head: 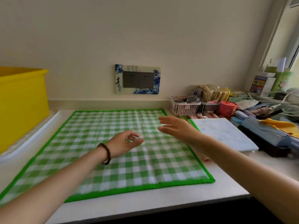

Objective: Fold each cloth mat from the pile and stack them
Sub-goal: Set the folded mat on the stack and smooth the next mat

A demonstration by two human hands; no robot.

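A green-and-white checked cloth mat point(90, 143) with a bright green border lies spread flat on the white counter. My left hand point(124, 143), with a bead bracelet on the wrist, hovers over the mat's middle, fingers loosely curled and holding nothing. Over the mat's right part my right hand point(176, 128) is raised, fingers spread, empty. A folded mat point(226, 135), pale side up with a green edge showing, lies to the right of the spread mat.
A yellow bin point(21, 104) stands at the left on a white tray point(32, 136). Back right holds a white basket point(184, 107), a red jar point(227, 109), boxes and cables. A wall socket point(138, 79) is behind. The counter's front edge point(161, 209) runs near me.
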